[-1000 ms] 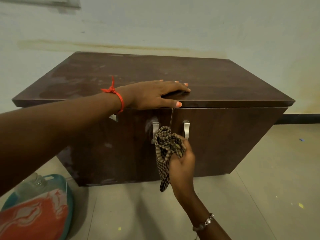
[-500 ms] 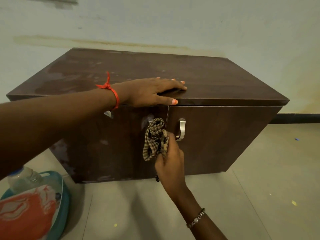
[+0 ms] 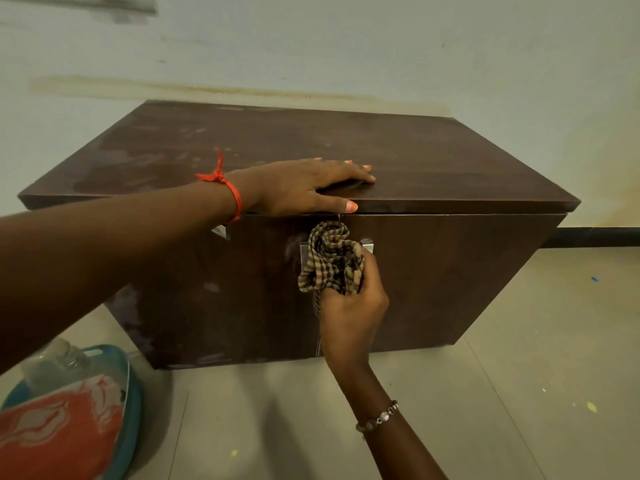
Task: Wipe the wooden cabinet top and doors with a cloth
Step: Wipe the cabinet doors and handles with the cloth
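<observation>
Just below my left hand, under its thumb where the two doors meet, I had the checked cloth bunched against the cabinet front, covering most of the metal handles. My right hand gripped it from beneath, fingers curled round the lower folds. The left hand lay flat on the cabinet top, fingers straight and close together, thumb along the front edge; I judged it was only steadying the box. Left of those fingers the top showed pale smears, so I could not call it finished. The left door carried dull blotches below and left of the cloth, while the right door looked plainer. I reckoned the doors were barely begun, with most of the wiping ahead.
</observation>
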